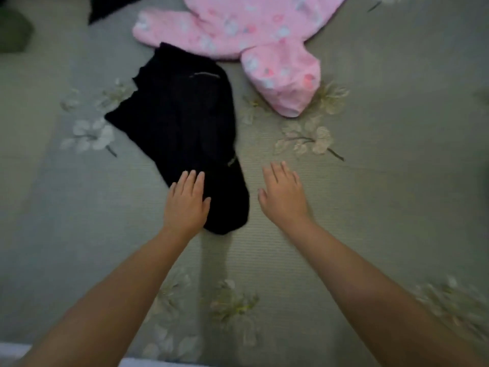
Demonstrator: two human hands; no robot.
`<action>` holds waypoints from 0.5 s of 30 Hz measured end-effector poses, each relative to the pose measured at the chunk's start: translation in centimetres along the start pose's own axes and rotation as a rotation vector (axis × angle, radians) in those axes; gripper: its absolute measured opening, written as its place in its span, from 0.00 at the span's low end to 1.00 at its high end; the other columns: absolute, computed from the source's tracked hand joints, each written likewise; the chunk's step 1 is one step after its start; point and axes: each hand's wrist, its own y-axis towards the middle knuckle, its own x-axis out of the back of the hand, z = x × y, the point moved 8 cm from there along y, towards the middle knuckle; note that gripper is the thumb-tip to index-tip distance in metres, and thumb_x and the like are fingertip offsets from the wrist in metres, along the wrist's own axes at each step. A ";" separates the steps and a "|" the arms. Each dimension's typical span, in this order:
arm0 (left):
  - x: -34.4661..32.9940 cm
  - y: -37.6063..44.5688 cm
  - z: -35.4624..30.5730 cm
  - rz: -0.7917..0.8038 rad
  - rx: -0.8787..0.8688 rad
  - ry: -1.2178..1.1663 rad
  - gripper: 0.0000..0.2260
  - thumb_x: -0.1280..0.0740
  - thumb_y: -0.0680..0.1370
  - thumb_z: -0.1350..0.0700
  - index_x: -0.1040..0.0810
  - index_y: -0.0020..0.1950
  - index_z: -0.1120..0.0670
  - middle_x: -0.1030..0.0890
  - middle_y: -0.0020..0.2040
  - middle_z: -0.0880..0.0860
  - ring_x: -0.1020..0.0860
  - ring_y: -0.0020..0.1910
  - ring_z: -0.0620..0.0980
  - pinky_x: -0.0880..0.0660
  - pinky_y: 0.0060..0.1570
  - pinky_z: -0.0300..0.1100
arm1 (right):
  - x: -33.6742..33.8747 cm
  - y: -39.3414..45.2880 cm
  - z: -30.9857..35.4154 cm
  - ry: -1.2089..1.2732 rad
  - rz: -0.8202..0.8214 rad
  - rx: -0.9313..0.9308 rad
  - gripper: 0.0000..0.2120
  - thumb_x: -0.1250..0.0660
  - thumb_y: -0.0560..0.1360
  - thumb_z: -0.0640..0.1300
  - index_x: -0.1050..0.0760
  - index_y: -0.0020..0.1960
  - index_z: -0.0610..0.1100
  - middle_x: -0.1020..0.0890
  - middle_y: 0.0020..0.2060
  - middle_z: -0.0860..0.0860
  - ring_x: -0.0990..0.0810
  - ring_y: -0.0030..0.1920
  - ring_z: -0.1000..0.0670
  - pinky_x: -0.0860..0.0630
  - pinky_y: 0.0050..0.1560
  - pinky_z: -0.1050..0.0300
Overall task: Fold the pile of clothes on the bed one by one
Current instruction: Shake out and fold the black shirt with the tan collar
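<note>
A black garment (182, 131) lies crumpled on the bed (383, 181), a little toward 10 o'clock from the middle of the view, its narrow lower end trailing down toward 6 o'clock. A thin pale line shows near its upper edge; what it is cannot be told. Just beyond it, toward 12 o'clock, a pink printed garment (238, 30) is spread out, one pink sleeve hanging down toward 1 o'clock and ending near the black garment's upper right edge; whether the two touch is unclear.

The left hand (186, 201) lies flat with straight, slightly spread fingers, palm down, over the lower left edge of the black garment, holding nothing. The right hand (283, 193) is likewise wide, fingers straight, palm down over the bare bed just to the 3 o'clock side of the garment's lower end, apart from the cloth. Both bare forearms reach in from the 6 o'clock edge.

The bed cover is grey-green with pale flower prints. At 11 o'clock another dark cloth (111, 6) is cut off by the frame, and at 10 o'clock a dark green shape (13, 30) sits blurred at the edge.
</note>
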 end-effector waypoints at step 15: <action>-12.7 -5.8 22.2 -0.031 0.349 -0.245 0.36 0.58 0.73 0.38 0.45 0.74 0.60 0.46 0.75 0.61 0.49 0.75 0.58 0.61 0.69 0.47 | -16.8 6.8 12.0 -0.269 0.094 -0.014 0.31 0.42 0.76 0.60 0.42 0.73 0.44 0.45 0.74 0.41 0.50 0.74 0.41 0.53 0.70 0.41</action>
